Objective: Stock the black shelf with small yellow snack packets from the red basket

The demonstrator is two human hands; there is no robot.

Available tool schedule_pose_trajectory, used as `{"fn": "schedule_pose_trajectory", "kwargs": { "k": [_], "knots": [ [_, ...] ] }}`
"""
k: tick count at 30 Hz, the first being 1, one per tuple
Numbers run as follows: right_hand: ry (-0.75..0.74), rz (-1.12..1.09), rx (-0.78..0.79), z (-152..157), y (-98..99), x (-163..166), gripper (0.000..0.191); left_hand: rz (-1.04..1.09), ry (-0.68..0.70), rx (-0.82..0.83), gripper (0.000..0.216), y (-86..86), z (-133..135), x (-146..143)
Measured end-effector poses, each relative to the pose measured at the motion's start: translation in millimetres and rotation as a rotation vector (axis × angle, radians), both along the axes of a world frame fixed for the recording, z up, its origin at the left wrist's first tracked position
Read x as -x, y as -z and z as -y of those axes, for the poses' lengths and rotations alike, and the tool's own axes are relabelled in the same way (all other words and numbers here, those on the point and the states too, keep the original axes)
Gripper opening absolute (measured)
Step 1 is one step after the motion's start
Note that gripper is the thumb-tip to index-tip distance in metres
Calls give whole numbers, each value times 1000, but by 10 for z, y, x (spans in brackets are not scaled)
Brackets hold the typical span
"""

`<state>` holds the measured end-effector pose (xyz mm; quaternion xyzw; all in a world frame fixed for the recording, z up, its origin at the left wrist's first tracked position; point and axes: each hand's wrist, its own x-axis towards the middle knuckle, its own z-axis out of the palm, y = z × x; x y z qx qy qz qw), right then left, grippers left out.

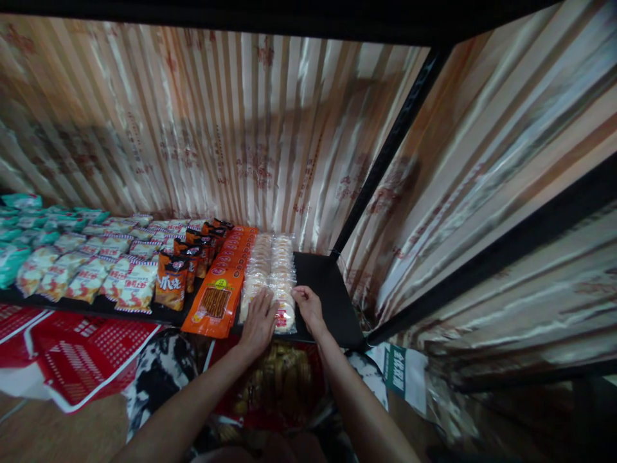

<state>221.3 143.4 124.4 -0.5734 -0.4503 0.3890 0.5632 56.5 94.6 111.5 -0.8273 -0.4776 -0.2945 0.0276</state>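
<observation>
Two columns of clear packets with round, pale crackers (283, 283) lie overlapping near the right end of the black shelf (325, 289). My left hand (260, 318) rests flat on the front of the left column, its fingers stretched out. At the right edge of the right column is my right hand (309, 308), with thumb and fingertips pinched together on the packet's edge. Red print shows on the front packet. Just left of the crackers is a row of flat orange snack bags (216, 302), overlapping from front to back.
Brown-orange pouches (171, 283), white snack bags (135, 283) and teal bags (9, 260) fill the shelf leftward. A black post (385, 154) rises at the rear right corner. Below are a red basket (91, 354) and yellowish packs (279, 379). Striped sheeting (216, 128) hangs behind.
</observation>
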Motion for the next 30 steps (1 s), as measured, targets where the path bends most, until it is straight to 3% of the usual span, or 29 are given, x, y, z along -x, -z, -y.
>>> {"fn": "schedule_pose_trajectory", "kwargs": {
  "k": [12, 16, 20, 30],
  "knots": [
    [30, -42, -17, 45, 80, 65, 33, 10, -35, -4, 35, -14, -32, -46],
    [122, 330, -108, 274, 97, 78, 42, 14, -20, 10, 35, -13, -37, -36],
    [59, 691, -243, 497, 181, 103, 44, 13, -1, 3, 36, -22, -61, -22],
    [3, 831, -225, 528, 357, 143, 53, -2, -7, -37, 33, -19, -43, -35]
  ]
}}
